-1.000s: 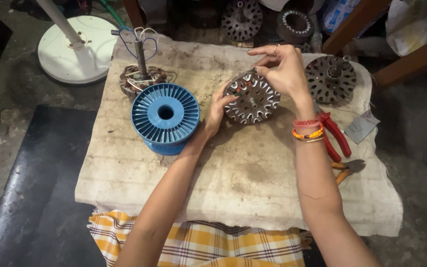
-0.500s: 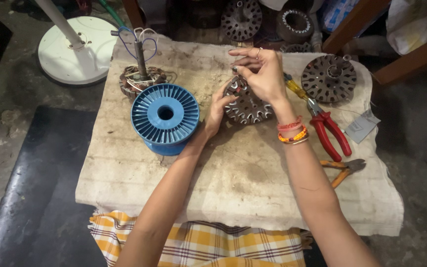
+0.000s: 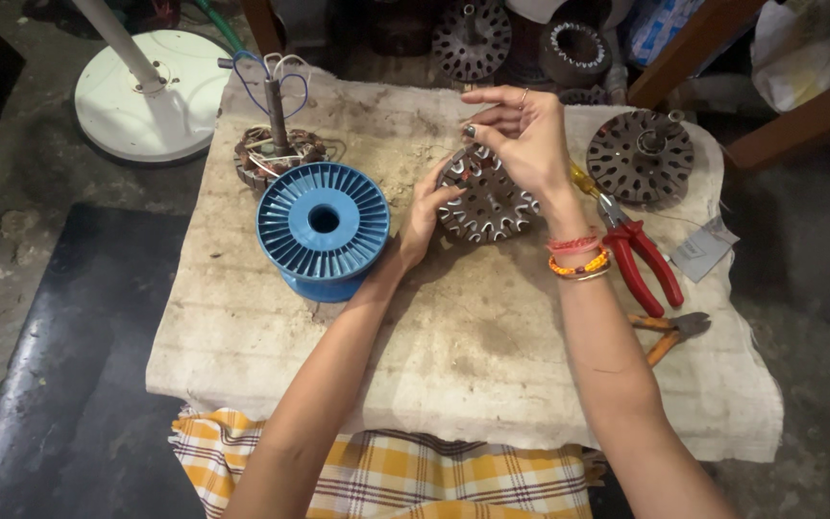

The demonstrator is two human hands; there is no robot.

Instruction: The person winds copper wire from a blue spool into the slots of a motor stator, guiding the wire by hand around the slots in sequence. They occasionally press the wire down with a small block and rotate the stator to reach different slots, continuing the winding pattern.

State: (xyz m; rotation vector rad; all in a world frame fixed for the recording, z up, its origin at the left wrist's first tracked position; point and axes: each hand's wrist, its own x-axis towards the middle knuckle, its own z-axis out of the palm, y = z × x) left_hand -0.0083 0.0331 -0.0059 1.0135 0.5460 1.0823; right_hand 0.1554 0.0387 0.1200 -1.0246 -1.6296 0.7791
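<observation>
The left hand [image 3: 427,207] rests against the left rim of a round slotted metal core [image 3: 488,197], fingers curled on its edge and steadying it on the bench [image 3: 453,356]. The right hand [image 3: 523,135] hovers over the top of the same core with its fingers bent and thumb and forefinger pinched close together just above the upper slots; whether something thin is caught between them is too fine to tell. The right wrist carries red and orange bracelets [image 3: 576,258].

The core lies flat near the middle of the far half of the bench, which is covered by a stained pale cloth. Just beside the left hand, to its left, stands a blue plastic spool [image 3: 324,226] on its end, its ribbed flange facing up. Behind the spool sits a wound coil assembly [image 3: 276,149] with a shaft standing upright and loose wires looping from its top. To the right of the right forearm lie red-handled pliers [image 3: 638,252], with a yellow-handled tool partly showing behind the wrist, and nearer the person a smaller pair of orange-handled pliers [image 3: 667,332]. A second slotted metal disc [image 3: 640,156] lies at the far right corner of the bench, well apart from the core.

Beyond the bench, on the floor, a white round stand base [image 3: 151,106] sits at the left, and more metal motor parts [image 3: 473,37] are piled at the far edge. A yellow checked cloth [image 3: 377,476] shows at the near edge.
</observation>
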